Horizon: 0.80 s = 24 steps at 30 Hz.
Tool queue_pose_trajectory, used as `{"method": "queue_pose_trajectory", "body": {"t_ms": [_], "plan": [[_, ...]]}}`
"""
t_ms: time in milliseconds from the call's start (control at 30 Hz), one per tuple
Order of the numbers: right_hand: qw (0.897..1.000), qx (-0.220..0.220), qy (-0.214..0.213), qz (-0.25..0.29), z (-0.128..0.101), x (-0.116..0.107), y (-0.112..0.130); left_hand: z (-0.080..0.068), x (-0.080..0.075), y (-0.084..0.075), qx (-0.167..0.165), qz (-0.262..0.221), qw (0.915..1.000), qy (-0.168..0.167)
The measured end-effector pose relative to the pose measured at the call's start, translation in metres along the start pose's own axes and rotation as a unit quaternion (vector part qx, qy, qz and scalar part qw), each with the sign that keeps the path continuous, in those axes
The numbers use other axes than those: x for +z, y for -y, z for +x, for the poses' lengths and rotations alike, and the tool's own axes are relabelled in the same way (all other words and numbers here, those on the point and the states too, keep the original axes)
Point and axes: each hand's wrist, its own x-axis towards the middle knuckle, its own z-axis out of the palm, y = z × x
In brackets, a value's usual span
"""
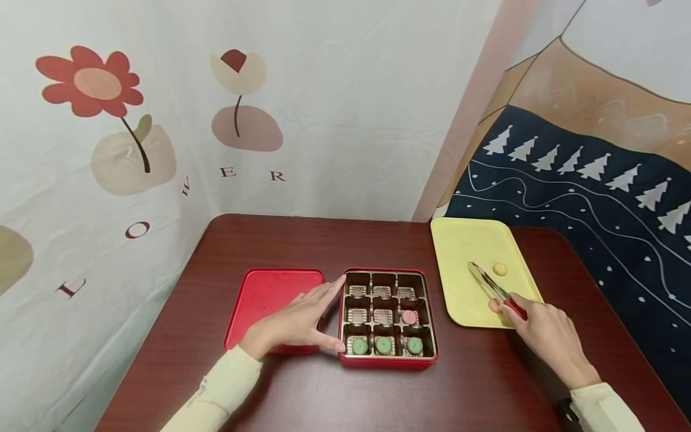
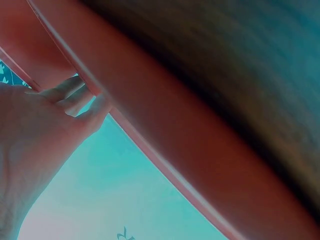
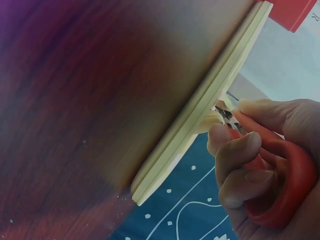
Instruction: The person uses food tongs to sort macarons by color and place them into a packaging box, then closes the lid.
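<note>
Fingers spread nearly straight, my left hand [image 1: 294,321] rests along the left side of a red box [image 1: 388,362], thumb at its near corner. Inside the box is a compartmented insert. Its front row holds three green macaron-like rounds [image 1: 383,345], and a pink one [image 1: 409,317] sits in the middle row at the right. My right hand [image 1: 553,336] grips red-handled tongs [image 1: 499,289] low over a yellow tray [image 1: 459,240]. A yellow round [image 1: 500,269] lies right of the metal arms, while a pinkish round [image 1: 493,305] is partly hidden near my fingertips.
A flat red lid [image 1: 270,294] lies left of the box, partly under my left hand. Bare brown tabletop [image 1: 464,384] separates the box from my right arm. Printed cloths [image 1: 345,120] hang behind the table and at its sides.
</note>
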Motion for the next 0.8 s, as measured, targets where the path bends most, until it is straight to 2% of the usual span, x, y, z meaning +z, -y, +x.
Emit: {"method": "queue_pose_trajectory", "body": {"t_ms": [300, 633, 800], "plan": [[0.999, -0.024, -0.032, 0.025, -0.001, -0.009, 0.02, -0.001, 0.0, 0.0, -0.007, -0.005, 1.0, 0.002], [0.991, -0.105, -0.045, 0.07, -0.008, -0.017, 0.073, 0.0, -0.001, 0.002, -0.004, 0.004, 1.0, 0.003], [0.989, -0.122, -0.033, 0.074, -0.013, -0.017, 0.098, 0.0, -0.001, 0.001, 0.0, 0.004, 1.0, 0.002]]}}
